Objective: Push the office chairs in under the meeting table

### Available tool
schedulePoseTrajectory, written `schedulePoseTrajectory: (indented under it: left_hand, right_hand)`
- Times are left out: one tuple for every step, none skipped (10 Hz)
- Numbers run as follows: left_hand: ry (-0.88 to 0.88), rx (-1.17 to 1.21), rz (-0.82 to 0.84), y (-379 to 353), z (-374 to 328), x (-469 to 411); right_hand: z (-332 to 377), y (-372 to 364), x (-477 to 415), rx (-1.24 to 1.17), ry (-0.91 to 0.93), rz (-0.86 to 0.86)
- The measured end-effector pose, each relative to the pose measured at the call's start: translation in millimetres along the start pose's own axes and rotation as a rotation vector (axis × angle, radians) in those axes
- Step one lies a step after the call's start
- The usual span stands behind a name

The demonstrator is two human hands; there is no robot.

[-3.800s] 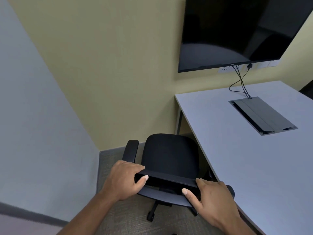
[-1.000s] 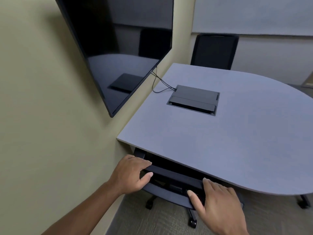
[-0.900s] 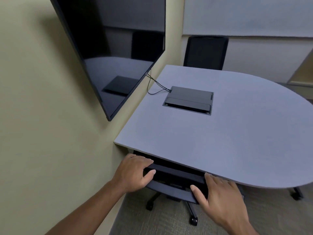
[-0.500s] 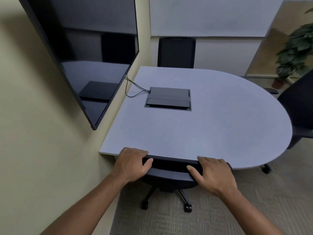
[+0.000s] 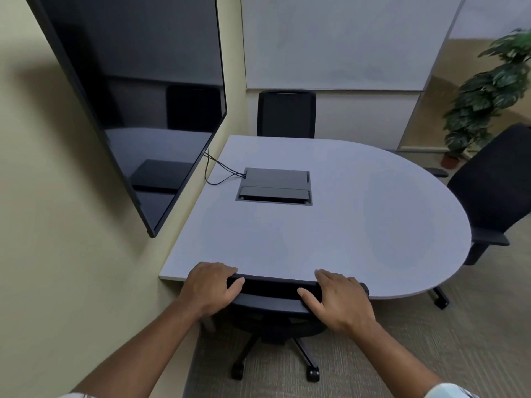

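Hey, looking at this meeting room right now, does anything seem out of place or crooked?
One thing: the chair on the right stands back from the table and turned at an angle, not tucked under. The near chair, under both hands, and the far chair sit squarely at the edge. Nothing looks spilled or damaged.

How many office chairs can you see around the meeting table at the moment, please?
3: near chair under both hands, tucked against the table's near edge; far chair at the opposite side; right chair by the rounded end. Others may be out of frame.
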State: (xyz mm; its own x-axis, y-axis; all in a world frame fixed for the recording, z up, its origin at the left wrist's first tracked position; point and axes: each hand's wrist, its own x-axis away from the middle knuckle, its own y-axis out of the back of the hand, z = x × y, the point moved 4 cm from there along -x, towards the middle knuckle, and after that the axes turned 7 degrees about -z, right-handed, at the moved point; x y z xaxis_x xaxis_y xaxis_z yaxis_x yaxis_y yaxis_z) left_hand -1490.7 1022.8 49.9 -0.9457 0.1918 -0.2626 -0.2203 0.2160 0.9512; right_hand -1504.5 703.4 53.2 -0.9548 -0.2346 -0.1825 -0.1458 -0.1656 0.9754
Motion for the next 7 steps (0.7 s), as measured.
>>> schedulePoseTrajectory:
  left_hand:
    - [0.025,-0.056,0.092,-2.0,1.9,1.6]
    - [0.069,-0.047,0.235,-2.5,-0.2,-6.8]
    - [0.103,-0.008,0.387,-1.1,-13.1,-17.2]
    - [0.088,-0.026,0.388,-0.8,-31.8,-30.7]
    - [0.071,-0.076,0.318,8.9,-51.8,-48.8]
    - [0.046,-0.125,0.215,22.7,-70.6,-69.7]
    - [0.018,-0.176,0.104,35.4,-86.5,-88.7]
  right_hand:
    - [0.6,0.6,1.8,-0.009,-0.007,0.044]
    - [-1.7,0.3,-5.9,-0.038,-0.024,0.122]
    - [-8.5,3.9,-17.2,-0.116,-0.085,0.183]
    - [-22.9,2.5,-28.8,-0.115,-0.132,0.192]
    - [-40.0,10.1,-39.3,-0.106,-0.169,0.197]
    - [-54.1,23.7,-52.0,-0.065,-0.184,0.164]
    - [-60.3,44.9,-64.3,-0.023,-0.153,0.069]
